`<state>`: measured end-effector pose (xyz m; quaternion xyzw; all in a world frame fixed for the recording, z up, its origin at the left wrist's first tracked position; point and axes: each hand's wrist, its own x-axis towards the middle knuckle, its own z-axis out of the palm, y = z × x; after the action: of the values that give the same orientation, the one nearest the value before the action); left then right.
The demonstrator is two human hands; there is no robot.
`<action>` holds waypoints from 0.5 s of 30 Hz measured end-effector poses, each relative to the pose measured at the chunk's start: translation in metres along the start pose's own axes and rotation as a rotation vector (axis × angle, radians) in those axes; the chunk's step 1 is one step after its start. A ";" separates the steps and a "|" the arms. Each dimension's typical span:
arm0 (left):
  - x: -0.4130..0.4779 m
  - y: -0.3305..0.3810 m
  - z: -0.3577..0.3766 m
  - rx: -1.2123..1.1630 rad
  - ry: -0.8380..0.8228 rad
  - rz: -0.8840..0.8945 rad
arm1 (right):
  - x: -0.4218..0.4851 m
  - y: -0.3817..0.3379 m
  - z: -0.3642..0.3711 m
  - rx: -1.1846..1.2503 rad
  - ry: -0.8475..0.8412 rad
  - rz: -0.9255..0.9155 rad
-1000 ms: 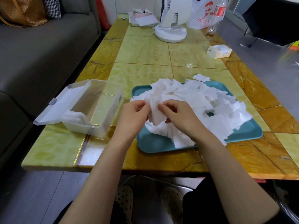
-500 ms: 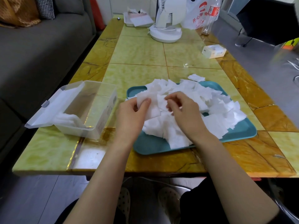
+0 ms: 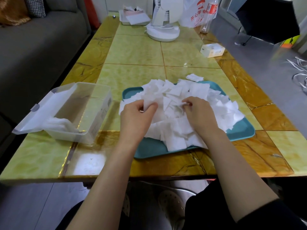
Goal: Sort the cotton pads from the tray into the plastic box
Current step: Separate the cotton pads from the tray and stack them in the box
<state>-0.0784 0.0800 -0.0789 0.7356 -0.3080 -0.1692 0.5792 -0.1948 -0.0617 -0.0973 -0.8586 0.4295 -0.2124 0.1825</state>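
A heap of white square cotton pads (image 3: pixel 221 107) covers a teal tray (image 3: pixel 244 131) in the middle of the table. My left hand (image 3: pixel 135 117) grips a small bunch of pads (image 3: pixel 152 97) above the tray's left side. My right hand (image 3: pixel 198 114) lies on the heap, its fingertips pinching a pad. Left of the tray stands a clear plastic box (image 3: pixel 99 103) with its lid (image 3: pixel 44 108) hinged open to the left; several pads (image 3: pixel 61 124) lie in its near corner. One loose pad (image 3: pixel 194 77) lies on the table behind the tray.
A white desk fan (image 3: pixel 163 29), a plastic bag (image 3: pixel 199 12), a white tray of papers (image 3: pixel 132 18) and a small carton (image 3: pixel 212 50) stand at the table's far end. A grey sofa (image 3: pixel 41 47) runs along the left.
My hands have parted. The left one now holds the pads alone, and the right one has moved right onto the heap and pinches another pad.
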 end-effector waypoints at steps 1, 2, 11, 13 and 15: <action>0.001 0.000 0.000 -0.009 -0.006 -0.006 | 0.000 -0.001 -0.001 0.013 0.031 0.003; 0.001 0.000 0.001 -0.014 -0.010 -0.010 | 0.000 -0.002 -0.002 0.022 0.051 0.004; 0.005 -0.002 -0.003 0.025 0.027 -0.037 | -0.015 -0.022 -0.011 0.191 0.372 -0.115; 0.005 -0.001 -0.002 0.009 0.028 -0.036 | -0.018 -0.026 -0.010 0.273 0.315 -0.133; 0.004 0.001 -0.002 -0.020 0.025 -0.027 | -0.021 -0.029 -0.009 0.317 0.157 -0.135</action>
<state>-0.0743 0.0781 -0.0772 0.7361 -0.2890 -0.1709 0.5877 -0.1916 -0.0298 -0.0802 -0.8268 0.3449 -0.3556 0.2664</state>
